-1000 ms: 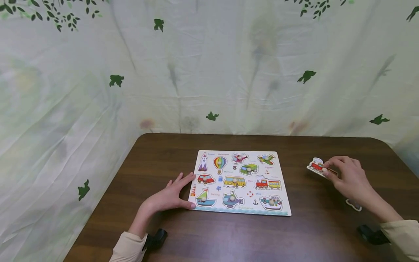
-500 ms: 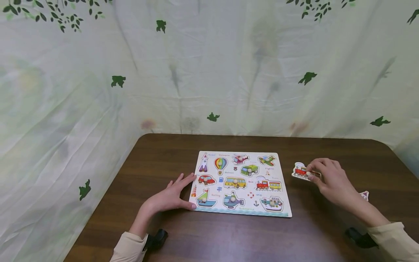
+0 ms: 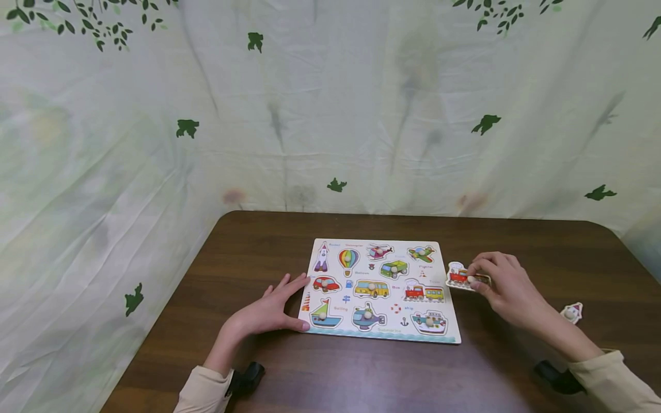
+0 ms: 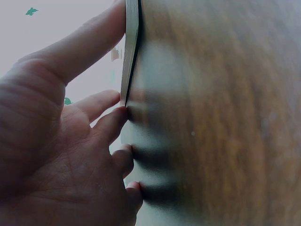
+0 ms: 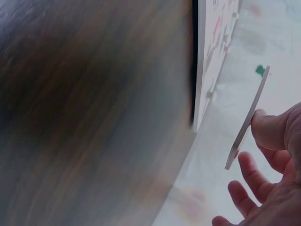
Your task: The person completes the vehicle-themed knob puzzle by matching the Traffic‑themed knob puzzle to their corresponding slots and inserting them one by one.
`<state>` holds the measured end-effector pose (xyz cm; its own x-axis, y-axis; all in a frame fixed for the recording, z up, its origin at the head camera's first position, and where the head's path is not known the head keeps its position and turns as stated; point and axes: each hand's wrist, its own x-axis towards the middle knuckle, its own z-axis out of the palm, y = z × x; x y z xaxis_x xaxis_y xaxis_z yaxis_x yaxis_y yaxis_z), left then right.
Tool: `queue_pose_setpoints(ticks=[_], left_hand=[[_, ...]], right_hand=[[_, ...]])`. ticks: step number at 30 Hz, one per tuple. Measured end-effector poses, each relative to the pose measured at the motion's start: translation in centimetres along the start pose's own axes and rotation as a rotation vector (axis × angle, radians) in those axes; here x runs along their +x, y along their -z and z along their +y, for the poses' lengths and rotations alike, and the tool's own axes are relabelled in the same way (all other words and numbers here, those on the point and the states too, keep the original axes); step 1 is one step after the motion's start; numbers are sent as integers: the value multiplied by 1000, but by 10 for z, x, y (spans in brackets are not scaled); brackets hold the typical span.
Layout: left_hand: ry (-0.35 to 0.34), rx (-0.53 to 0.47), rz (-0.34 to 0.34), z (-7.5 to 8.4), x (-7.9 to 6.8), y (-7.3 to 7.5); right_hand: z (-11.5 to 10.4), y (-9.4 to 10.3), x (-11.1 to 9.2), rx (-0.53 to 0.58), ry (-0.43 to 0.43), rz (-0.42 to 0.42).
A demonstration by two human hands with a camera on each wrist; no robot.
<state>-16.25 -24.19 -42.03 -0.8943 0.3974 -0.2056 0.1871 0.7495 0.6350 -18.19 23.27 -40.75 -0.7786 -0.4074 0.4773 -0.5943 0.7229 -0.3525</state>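
Note:
A white vehicle puzzle board (image 3: 337, 297) lies flat on the brown table. My left hand (image 3: 265, 310) touches the board's left edge, thumb near the lower corner and fingers spread higher up. In the left wrist view the thumb and fingertips meet the board's thin side (image 4: 130, 52). By its knob, my right hand (image 3: 508, 287) pinches a train puzzle piece (image 3: 457, 276) just off the board's right edge. The right wrist view shows that train piece (image 5: 247, 120) edge-on, raised and tilted. A printed train picture (image 3: 423, 291) is on the board's right side.
A rocket puzzle piece (image 3: 572, 312) lies on the table (image 3: 558, 252), close to my right forearm. Knobbed pieces such as the bus (image 3: 361, 288) and ship (image 3: 438, 328) sit in the board. Behind the table hangs a pale cloth (image 3: 335, 115) with leaf prints.
My right hand has carried the train piece leftward across the table to the board's right edge. The rocket piece has come into fuller view. My left hand stays at the board.

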Motion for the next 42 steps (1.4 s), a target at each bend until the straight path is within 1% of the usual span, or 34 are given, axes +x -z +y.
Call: queue_pose_setpoints(ticks=[6, 12, 22, 28, 35, 42], left_hand=[[-2, -1, 2, -1, 0, 0], [-5, 1, 3, -1, 0, 0], [6, -3, -1, -1, 1, -1], [4, -3, 1, -1, 0, 0], [8, -1, -2, 2, 0, 0], [4, -5, -1, 1, 0, 0]], right_hand=[[-8, -5, 4, -2, 35, -20], [-15, -10, 8, 2, 17, -65], [-20, -21, 12, 31, 6, -114], [-23, -29, 14, 10, -12, -160], [-27, -39, 18, -9, -6, -185], [-32, -45, 23, -33, -11, -198]])
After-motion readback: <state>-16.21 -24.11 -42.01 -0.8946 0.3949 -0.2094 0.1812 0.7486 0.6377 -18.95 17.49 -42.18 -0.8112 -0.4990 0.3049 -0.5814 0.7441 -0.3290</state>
